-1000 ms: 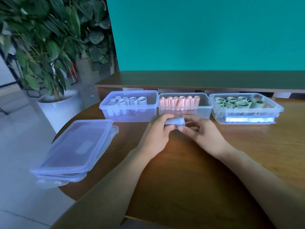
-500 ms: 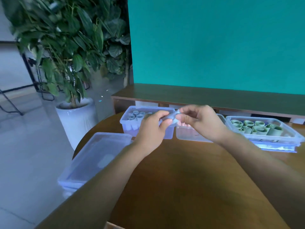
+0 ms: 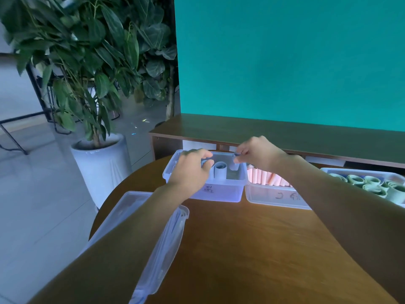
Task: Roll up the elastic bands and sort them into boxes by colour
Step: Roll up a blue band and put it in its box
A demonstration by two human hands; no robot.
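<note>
Pinching fingers of the right hand (image 3: 256, 153) now hold the grey roll (image 3: 234, 166) upright inside the grey box (image 3: 219, 194), carried there from above the table; delivery seems nearly done. Left hand (image 3: 190, 170) curls over neighbouring rolls, grip unclear. Beneath the fingertips a gap remains; the pink box (image 3: 271, 196) sits rightward.

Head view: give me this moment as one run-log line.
right hand pinches blue roll, lowering it into blue box | left hand on rolls inside | pink box, green box untouched
</note>
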